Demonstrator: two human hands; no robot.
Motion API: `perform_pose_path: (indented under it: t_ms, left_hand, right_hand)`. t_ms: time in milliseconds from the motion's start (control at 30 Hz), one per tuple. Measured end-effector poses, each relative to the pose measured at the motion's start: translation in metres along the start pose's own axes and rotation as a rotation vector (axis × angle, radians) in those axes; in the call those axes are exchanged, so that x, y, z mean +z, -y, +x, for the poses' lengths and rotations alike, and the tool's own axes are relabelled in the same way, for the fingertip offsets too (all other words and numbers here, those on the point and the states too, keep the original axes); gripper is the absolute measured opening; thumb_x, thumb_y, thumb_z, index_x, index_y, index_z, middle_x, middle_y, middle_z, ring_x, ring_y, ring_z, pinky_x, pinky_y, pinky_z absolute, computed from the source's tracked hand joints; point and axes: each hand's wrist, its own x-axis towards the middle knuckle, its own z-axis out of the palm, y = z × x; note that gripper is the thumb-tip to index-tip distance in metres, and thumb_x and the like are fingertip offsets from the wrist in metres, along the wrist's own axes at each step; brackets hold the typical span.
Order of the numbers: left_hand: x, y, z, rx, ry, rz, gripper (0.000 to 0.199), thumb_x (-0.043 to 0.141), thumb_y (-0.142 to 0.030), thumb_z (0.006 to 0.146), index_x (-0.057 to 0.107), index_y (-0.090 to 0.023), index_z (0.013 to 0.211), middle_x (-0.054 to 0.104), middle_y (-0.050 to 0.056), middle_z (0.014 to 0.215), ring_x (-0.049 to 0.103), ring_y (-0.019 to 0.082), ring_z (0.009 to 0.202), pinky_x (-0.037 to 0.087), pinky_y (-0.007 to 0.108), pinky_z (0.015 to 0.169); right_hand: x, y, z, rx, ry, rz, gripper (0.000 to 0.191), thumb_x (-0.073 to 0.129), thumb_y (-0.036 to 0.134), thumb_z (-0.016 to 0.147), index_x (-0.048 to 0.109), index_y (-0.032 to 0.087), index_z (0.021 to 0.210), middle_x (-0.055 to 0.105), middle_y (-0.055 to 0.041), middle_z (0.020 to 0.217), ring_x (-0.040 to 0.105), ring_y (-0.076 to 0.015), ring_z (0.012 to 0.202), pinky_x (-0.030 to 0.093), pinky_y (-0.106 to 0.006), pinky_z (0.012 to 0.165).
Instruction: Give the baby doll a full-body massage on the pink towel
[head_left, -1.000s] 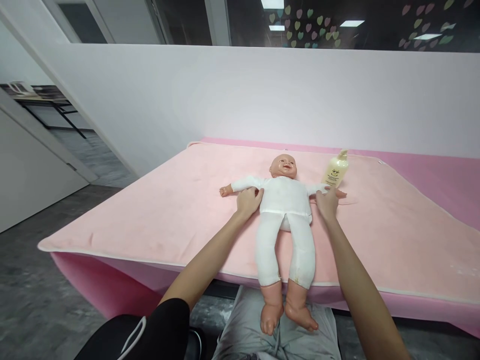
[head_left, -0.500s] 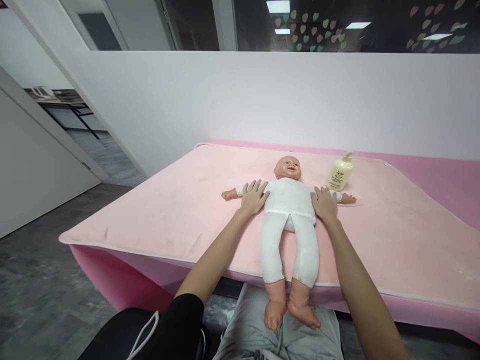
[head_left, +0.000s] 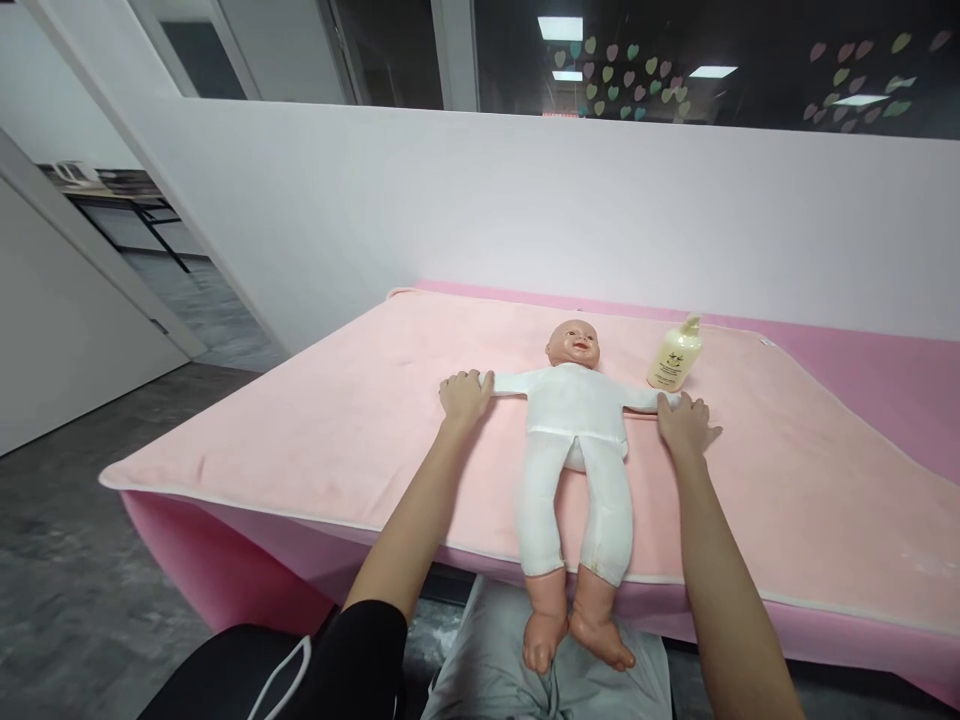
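A baby doll (head_left: 576, 410) in a white top and trousers lies on its back, its arms stretched out sideways and its bare feet over the near edge of the pink table. My left hand (head_left: 465, 396) is wrapped round the doll's hand at the end of the arm on the left. Round the doll's other hand, on the right, my right hand (head_left: 685, 424) is closed. Both doll hands are mostly hidden under my fingers. A pale yellow pump bottle (head_left: 674, 356) stands just behind my right hand.
A light pink blanket (head_left: 315, 430) covers the tabletop over a darker pink cover (head_left: 847, 370). Behind it rises a white wall (head_left: 525, 200) with dark glass above. A door (head_left: 67, 300) is on the far left.
Both my hands have slid outward from beside the doll's torso, along its arms to its hands. The fingers, spread before, are now closed. The view has shifted slightly.
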Motion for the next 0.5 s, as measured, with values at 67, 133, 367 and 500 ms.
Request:
perform_pose_path:
  t_ms: [67,133,367,500]
  left_hand:
    - [-0.002,0.001,0.000,-0.011,-0.121,-0.010,0.043,0.031,-0.037,0.089,0.064,-0.014,0.106,0.063,0.016,0.109,0.054,0.029,0.105,0.033,0.043,0.091]
    - [-0.005,-0.006,-0.003,0.044,-0.240,-0.026,0.041,0.032,-0.033,0.088,0.064,-0.013,0.106,0.064,0.016,0.109,0.053,0.029,0.105,0.033,0.042,0.090]
    - [-0.008,-0.044,-0.026,0.098,0.177,-0.202,0.057,0.026,-0.052,0.088,0.064,-0.015,0.068,0.067,0.014,0.074,0.061,0.028,0.073,0.038,0.035,0.066]
    - [-0.001,-0.046,-0.028,0.129,0.286,-0.607,0.050,0.033,-0.058,0.084,0.057,-0.018,0.065,0.065,0.009,0.074,0.059,0.025,0.076,0.040,0.034,0.071]
  right_hand:
    - [-0.003,0.000,0.003,0.027,-0.075,0.077,0.054,0.035,0.043,0.084,0.048,0.012,0.127,0.046,-0.0210,0.131,0.038,-0.0325,0.123,0.025,-0.057,0.099]
    - [-0.006,0.005,0.004,0.047,-0.175,0.182,0.048,0.036,0.035,0.082,0.053,0.011,0.120,0.053,-0.0196,0.122,0.046,-0.0308,0.114,0.033,-0.049,0.094]
    - [-0.003,0.040,-0.022,-0.194,0.091,0.335,0.035,0.035,0.039,0.081,0.060,0.018,0.068,0.061,-0.0088,0.066,0.054,-0.0219,0.069,0.039,-0.032,0.068]
    - [0.011,0.050,-0.033,-0.142,0.114,0.475,0.023,0.042,0.038,0.077,0.052,0.021,0.066,0.058,-0.0046,0.065,0.052,-0.0198,0.067,0.038,-0.030,0.065]
